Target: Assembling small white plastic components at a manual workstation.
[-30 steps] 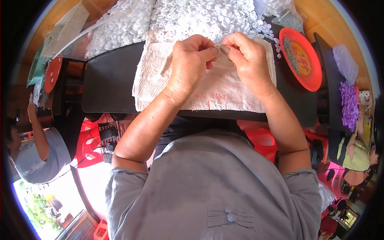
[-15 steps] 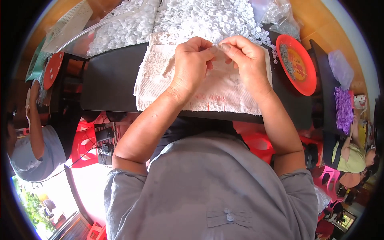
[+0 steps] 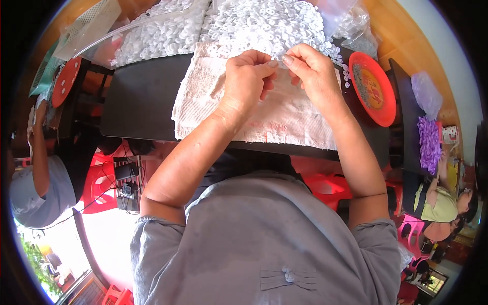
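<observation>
Over a cream towel (image 3: 203, 114), my left hand (image 3: 249, 76) and my right hand (image 3: 314, 73) meet almost fingertip to fingertip. Each has thumb and forefinger pinched together. Whatever sits between the fingertips is too small to make out. Just beyond my fingers spreads a big heap of small white plastic pieces (image 3: 264, 23), reaching the towel's far edge. To the right of my right hand, a red plate (image 3: 387, 113) holds many small grey metal pieces (image 3: 362, 84).
A clear bin (image 3: 96, 48) of more white pieces stands at the far left on the black table (image 3: 137, 104). Clear plastic bags (image 3: 356, 30) lie at the far right. People sit on both sides; the right one (image 3: 439, 203) is near purple pieces (image 3: 429, 145).
The view has shifted slightly, so the plate and right-hand table appear further left. My fingertips have drawn a little apart; both hands stay pinched over the towel.
</observation>
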A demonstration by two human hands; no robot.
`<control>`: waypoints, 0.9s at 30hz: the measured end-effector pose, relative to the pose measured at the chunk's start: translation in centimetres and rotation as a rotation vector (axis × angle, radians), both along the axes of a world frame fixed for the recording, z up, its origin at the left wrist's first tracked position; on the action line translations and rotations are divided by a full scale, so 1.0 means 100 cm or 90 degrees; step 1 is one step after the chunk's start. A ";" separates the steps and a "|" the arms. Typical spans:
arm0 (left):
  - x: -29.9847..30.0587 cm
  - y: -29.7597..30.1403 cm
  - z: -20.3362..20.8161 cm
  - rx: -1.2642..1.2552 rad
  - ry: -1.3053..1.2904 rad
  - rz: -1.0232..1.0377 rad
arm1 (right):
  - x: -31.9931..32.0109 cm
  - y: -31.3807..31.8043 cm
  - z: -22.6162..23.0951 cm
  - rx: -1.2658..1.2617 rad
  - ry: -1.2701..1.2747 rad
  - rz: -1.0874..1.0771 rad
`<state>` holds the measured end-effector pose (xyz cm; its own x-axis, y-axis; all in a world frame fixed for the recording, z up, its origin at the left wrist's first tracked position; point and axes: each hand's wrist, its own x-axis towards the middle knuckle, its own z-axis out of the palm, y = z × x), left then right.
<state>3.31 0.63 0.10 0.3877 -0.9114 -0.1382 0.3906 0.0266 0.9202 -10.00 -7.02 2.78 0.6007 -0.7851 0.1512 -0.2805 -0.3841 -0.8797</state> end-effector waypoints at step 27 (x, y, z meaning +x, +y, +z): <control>-0.005 -0.001 -0.008 -0.007 -0.214 -0.004 | -0.007 0.000 -0.016 -0.004 -0.034 0.057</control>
<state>2.85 0.55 -0.73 0.4043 -0.9146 0.0062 0.0661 0.0360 0.9972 -10.66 -7.05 1.14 0.6588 -0.7280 0.1898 -0.1977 -0.4109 -0.8900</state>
